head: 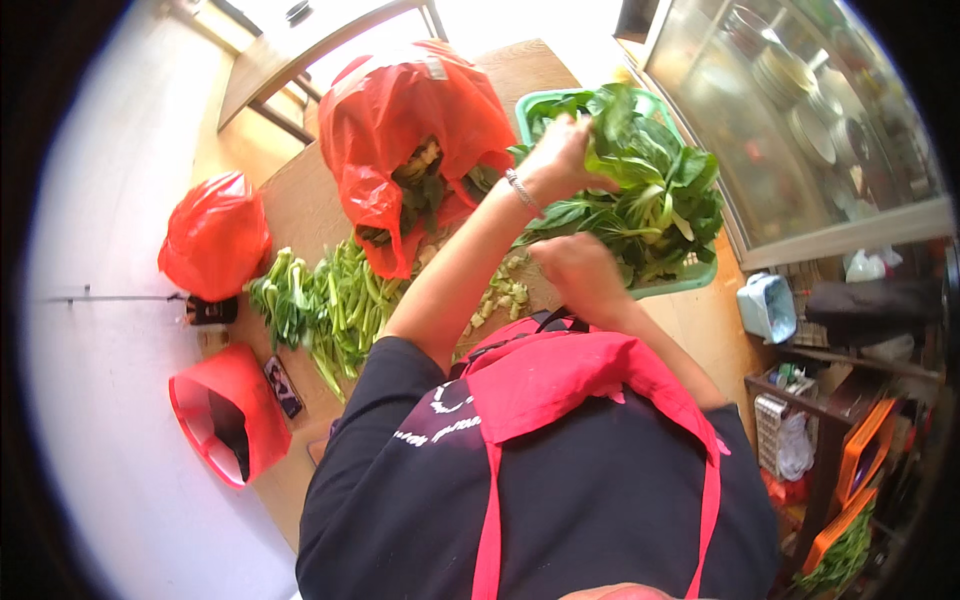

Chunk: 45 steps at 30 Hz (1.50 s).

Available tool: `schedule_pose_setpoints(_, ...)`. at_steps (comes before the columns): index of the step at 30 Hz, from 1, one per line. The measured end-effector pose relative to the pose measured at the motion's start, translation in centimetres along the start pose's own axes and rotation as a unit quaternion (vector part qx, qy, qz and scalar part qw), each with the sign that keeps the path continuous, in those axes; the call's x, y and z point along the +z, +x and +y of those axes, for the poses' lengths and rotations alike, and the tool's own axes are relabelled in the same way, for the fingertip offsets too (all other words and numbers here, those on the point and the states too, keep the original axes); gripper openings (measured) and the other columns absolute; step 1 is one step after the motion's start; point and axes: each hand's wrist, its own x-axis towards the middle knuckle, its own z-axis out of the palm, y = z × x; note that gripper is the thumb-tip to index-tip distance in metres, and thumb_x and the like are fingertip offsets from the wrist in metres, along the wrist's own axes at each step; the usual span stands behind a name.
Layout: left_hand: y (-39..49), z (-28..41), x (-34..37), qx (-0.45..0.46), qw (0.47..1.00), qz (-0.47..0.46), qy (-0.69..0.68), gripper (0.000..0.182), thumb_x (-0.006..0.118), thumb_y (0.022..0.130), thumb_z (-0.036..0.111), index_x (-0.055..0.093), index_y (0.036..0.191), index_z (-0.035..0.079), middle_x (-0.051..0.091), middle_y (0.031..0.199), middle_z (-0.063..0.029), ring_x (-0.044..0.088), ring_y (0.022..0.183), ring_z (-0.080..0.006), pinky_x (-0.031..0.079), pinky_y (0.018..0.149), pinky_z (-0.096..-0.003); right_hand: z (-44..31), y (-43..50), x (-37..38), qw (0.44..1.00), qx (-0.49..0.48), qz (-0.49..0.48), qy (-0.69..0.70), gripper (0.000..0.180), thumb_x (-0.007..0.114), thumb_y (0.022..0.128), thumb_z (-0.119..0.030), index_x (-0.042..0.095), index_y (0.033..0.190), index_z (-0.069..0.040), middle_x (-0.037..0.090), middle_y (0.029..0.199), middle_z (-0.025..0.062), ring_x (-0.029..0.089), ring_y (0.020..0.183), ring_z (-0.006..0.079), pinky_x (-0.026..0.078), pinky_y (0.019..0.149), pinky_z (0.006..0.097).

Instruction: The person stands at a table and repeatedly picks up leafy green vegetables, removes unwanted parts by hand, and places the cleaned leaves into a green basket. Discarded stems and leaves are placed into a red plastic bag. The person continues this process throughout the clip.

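Note:
My left hand reaches over a green plastic basket heaped with leafy greens. Its thumb and fingers lie around a blurred bunch of leaves on the near side of the heap. My right hand, blurred, is curled beside the basket's lower left edge; whether anything sits inside its fingers is hidden. Left of my left forearm lies a pile of green stalks on the wooden table. Small pale trimmings are scattered between my arms. A red plastic bag gapes towards me with dark leaves inside.
At the left stand a smaller red bag and an open red container, with a phone near it. A glass-doored cabinet with dishes borders the right side. Below it are a light-blue bin and orange baskets.

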Motion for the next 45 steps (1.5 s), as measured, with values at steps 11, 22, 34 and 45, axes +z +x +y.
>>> schedule_pose_setpoints(11, -4.5, -5.5, 9.1, -0.184, 0.963, 0.161, -0.115, 0.063, 0.052, 0.091, 0.034, 0.034, 0.134, -0.009, 0.043, 0.131, -0.0303, 0.039, 0.126, -0.0394, 0.03, 0.106, -0.0442, 13.9, 1.0, -0.3, 0.977, 0.107, 0.128, -0.13, 0.056, 0.056, 0.087, -0.044, 0.043, 0.138, -0.026, 0.034, 0.146, 0.0108, 0.03, 0.135, 0.0303, 0.021, 0.108, 0.0465)
schedule_pose_setpoints(22, -2.1, -6.1, 8.4, -0.201, 0.971, -0.099, -0.084, 0.051, 0.053, 0.089, 0.023, 0.041, 0.132, -0.002, 0.046, 0.128, -0.0287, 0.049, 0.117, -0.0385, 0.04, 0.099, -0.0397, 16.6, 1.7, 2.7, 0.981, 0.168, 0.025, -0.091, 0.054, 0.051, 0.089, -0.046, 0.042, 0.138, -0.026, 0.03, 0.149, 0.0106, 0.025, 0.137, 0.0299, 0.013, 0.111, 0.047)
schedule_pose_setpoints(34, -12.3, -23.8, 0.7, -0.364, 0.911, 0.191, -0.039, 0.046, 0.05, 0.086, 0.038, 0.051, 0.116, 0.003, 0.052, 0.115, -0.0203, 0.049, 0.106, -0.0345, 0.04, 0.092, -0.0433, 5.3, 3.0, -3.0, 0.994, 0.024, 0.086, 0.061, 0.037, 0.057, 0.089, -0.014, 0.054, 0.126, -0.009, 0.042, 0.14, 0.0152, 0.038, 0.13, 0.0321, 0.029, 0.105, 0.0416)
schedule_pose_setpoints(45, -12.0, -20.2, -3.7, -0.392, 0.915, 0.094, -0.018, 0.04, 0.065, 0.076, 0.015, 0.047, 0.111, 0.009, 0.052, 0.109, -0.0216, 0.06, 0.091, -0.0353, 0.049, 0.072, -0.044, -0.7, 2.5, 0.2, 0.973, -0.081, -0.115, 0.184, 0.023, 0.056, 0.085, 0.0, 0.061, 0.108, -0.001, 0.063, 0.107, 0.0137, 0.057, 0.1, 0.0312, 0.046, 0.086, 0.0368)
